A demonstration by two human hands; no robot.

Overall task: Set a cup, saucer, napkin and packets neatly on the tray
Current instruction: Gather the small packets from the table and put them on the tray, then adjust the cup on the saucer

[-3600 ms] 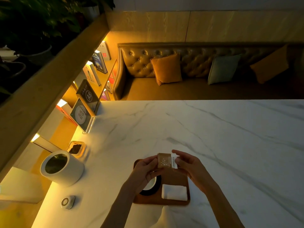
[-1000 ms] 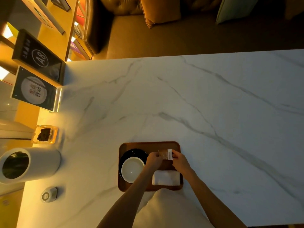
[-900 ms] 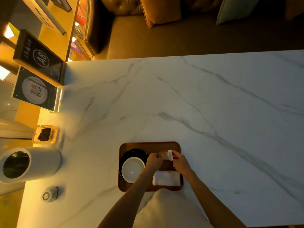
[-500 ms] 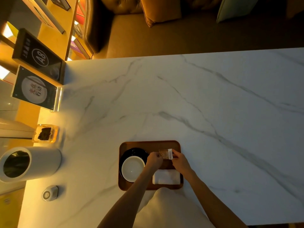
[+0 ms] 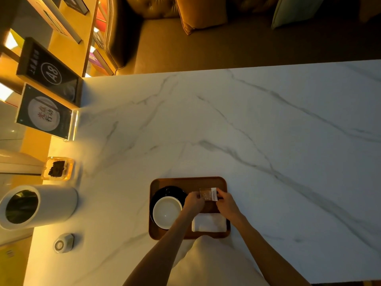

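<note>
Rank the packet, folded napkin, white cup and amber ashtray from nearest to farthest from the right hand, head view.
1. Packet: pinched by the right hand, on its left.
2. Folded napkin: just below the hand, on the tray.
3. White cup: tray's left half, beyond the left hand.
4. Amber ashtray: far left of the table.

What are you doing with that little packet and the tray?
A person is setting up a small wooden tray on a marble table. Both hands, the left hand and the right hand, pinch a little packet over the tray's far right part. A white cup sits on a dark saucer on the left side, and a folded white napkin lies at the near right. The packet seems to be the last piece to place.
</note>
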